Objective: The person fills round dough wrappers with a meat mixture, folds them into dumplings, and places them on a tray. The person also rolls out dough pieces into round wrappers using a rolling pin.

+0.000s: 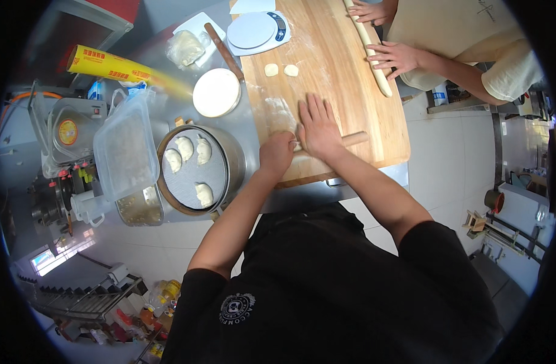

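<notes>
My right hand (320, 129) presses flat on a short wooden rolling pin (355, 139), whose far end sticks out to the right. With bent fingers, my left hand (278, 152) pinches the edge of a small piece of dough (298, 146), mostly hidden between the hands. Both hands are over the wooden board (314, 82), near its front edge. Flour dusts the wood just beyond them. Two small flattened dough pieces, a left one (271, 69) and a right one (291, 70), lie farther back on the board.
A co-worker's hands (398, 57) rest on a long dough rope (373, 63) at the board's right. On the left stand a steamer (235, 154) with several dumplings (204, 194), a round white container (216, 93), a kitchen scale (251, 31), another wooden rod (223, 51) and a plastic bin (127, 145).
</notes>
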`<state>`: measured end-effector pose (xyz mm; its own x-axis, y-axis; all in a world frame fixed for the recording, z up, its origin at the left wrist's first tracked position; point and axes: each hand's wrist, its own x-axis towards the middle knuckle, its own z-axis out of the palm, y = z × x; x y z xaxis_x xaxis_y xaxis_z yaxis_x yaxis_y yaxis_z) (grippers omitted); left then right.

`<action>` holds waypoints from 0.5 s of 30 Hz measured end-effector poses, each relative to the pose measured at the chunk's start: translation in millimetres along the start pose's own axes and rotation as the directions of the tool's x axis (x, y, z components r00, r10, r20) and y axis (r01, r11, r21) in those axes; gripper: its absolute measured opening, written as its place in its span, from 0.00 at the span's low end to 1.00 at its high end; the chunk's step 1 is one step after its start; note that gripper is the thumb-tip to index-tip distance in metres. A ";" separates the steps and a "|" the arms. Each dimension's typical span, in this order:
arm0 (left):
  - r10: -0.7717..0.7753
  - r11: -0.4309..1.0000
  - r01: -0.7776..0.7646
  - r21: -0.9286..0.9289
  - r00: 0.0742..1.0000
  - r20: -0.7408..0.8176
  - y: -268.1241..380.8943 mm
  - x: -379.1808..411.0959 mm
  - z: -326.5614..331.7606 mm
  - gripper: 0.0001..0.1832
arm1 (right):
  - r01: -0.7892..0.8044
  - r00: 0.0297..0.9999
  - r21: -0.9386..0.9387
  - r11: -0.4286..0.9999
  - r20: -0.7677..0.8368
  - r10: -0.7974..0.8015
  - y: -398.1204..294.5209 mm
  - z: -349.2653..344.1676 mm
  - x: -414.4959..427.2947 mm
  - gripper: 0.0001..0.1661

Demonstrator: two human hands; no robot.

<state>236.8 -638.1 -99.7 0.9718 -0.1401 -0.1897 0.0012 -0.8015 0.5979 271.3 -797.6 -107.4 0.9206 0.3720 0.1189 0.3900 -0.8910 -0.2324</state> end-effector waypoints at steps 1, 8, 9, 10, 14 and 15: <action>-0.004 1.000 0.004 -0.003 1.000 0.010 0.3 3.0 0.6 0.09 | -0.002 1.000 -0.016 1.000 -0.024 0.002 0.9 0.0 12.7 0.37; -0.136 0.981 0.124 -0.152 0.988 -0.075 -9.7 7.0 1.7 0.07 | 0.030 0.989 0.029 0.999 0.143 -0.034 -16.1 -20.9 -85.7 0.37; -0.181 0.966 0.151 -0.209 0.975 -0.131 -11.9 4.1 3.6 0.07 | 0.033 0.988 0.038 0.999 0.148 -0.038 -17.5 -24.9 -96.5 0.37; -0.211 0.953 0.182 -0.242 0.973 -0.097 -13.0 0.1 2.8 0.07 | 0.034 0.987 0.047 0.998 0.157 -0.041 -18.7 -29.2 -104.8 0.37; -0.181 0.963 0.185 -0.194 0.983 0.041 -13.7 -16.6 -3.5 0.09 | 0.023 0.994 0.022 0.999 0.108 -0.025 -17.0 -20.9 -84.7 0.36; -0.141 0.978 0.152 -0.145 0.987 0.083 -12.8 -19.6 -4.9 0.10 | 0.014 0.995 0.008 1.000 0.094 -0.014 -14.9 -16.4 -72.5 0.36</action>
<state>218.9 -622.2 -99.9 0.9390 -0.0736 -0.3359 0.1826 -0.7208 0.6686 198.5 -815.5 -96.7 0.9126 0.4076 0.0305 0.4027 -0.8837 -0.2387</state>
